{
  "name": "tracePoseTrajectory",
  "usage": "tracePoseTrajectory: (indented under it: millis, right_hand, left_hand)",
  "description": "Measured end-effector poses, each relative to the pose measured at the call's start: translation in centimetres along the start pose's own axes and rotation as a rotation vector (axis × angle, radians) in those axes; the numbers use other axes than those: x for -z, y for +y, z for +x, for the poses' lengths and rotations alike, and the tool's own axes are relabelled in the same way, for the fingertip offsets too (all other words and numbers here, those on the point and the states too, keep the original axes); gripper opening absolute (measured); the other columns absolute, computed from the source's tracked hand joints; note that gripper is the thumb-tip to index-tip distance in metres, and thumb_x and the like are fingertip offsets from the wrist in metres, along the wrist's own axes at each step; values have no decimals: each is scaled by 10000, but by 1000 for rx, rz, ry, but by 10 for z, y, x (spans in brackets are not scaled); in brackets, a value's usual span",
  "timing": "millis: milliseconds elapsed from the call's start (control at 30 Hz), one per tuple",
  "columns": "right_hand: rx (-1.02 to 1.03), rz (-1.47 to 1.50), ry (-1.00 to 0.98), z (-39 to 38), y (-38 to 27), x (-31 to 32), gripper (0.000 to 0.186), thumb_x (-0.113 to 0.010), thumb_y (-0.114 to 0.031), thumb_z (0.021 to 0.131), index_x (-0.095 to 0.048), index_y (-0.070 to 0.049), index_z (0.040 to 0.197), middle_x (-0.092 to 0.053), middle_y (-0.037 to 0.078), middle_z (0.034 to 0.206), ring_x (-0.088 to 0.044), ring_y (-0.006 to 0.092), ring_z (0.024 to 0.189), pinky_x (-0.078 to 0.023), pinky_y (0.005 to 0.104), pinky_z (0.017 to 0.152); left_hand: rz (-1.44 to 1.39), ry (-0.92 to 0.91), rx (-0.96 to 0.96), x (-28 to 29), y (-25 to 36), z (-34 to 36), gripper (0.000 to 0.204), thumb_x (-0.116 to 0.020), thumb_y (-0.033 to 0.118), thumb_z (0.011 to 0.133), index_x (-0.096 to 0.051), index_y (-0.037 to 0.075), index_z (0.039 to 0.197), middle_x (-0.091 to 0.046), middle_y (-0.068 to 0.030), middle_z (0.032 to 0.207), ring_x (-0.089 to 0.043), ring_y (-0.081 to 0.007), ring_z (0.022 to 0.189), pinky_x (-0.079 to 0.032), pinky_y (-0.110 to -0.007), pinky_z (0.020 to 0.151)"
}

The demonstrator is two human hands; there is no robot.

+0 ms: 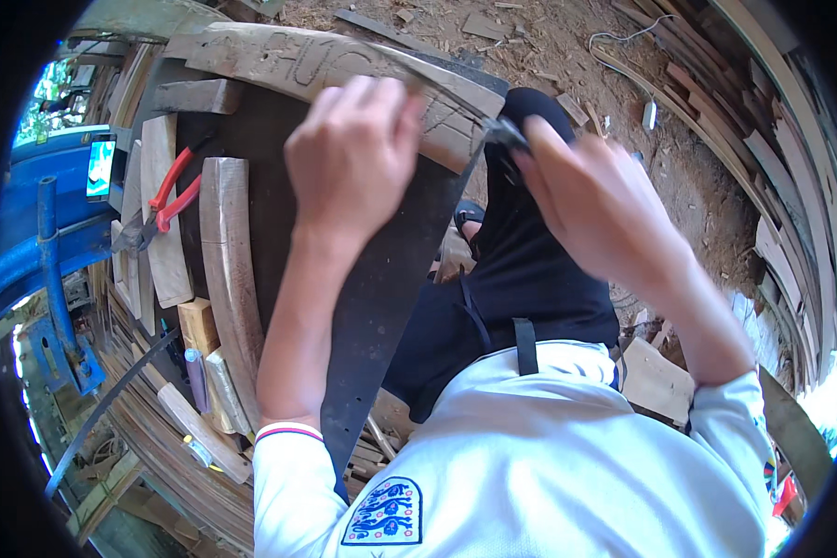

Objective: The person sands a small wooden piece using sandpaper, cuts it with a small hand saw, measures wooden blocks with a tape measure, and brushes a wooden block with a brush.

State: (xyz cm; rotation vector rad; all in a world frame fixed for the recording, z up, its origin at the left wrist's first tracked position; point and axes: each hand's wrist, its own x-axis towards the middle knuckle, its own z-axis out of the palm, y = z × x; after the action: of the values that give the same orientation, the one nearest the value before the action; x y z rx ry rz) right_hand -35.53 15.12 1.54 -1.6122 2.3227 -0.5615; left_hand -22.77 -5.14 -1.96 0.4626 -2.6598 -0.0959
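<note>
A curved piece of wood with marks carved and drawn on it lies across the far end of a dark work surface. Over its near edge, my left hand is closed in a fist; what it grips, if anything, is hidden. My right hand is closed at the wood's right end, around a dark tool with a grey metal part. Motion blurs this tool, so its kind is unclear. A thin dark strip runs along the wood between both hands; I cannot tell whether either hand holds it.
Red-handled pliers lie on wood pieces at the left, beside a long wooden block. A phone stands against a blue metal frame. Wood strips are piled at the right, and shavings cover the ground.
</note>
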Motion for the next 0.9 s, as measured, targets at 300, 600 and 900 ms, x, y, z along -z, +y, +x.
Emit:
tracePoseTrajectory:
  millis: [300, 600, 900]
  right_hand:
    - [-32, -23, 28, 9, -2, -6, 245, -616, -201, 1031, -555, 21, 949, -637, 209, 624, -684, 453, 634, -552, 532, 567]
    - [-148, 6, 47, -1, -15, -15, 165, -583, -156, 1049, -525, -13, 992, -603, 242, 613, -639, 464, 597, -472, 576, 547]
    - [-189, 17, 64, 8, -32, -28, 172, -544, -160, 1067, -538, 5, 1020, -607, 220, 608, -633, 455, 574, -486, 553, 523]
  left_hand:
    - [-15, 40, -48, -3, -1, 4, 290, -630, 319, 1017, -615, 81, 854, -620, -95, 833, -652, -338, 828, -520, -468, 670]
    - [-88, 101, -40, -7, 4, 0, 219, -730, 300, 910, -644, 108, 849, -606, -92, 822, -654, -309, 818, -543, -448, 649]
    - [-15, 106, 261, -5, 1, 16, 185, -559, 206, 1006, -647, 56, 945, -664, -147, 854, -668, -376, 874, -533, -502, 773]
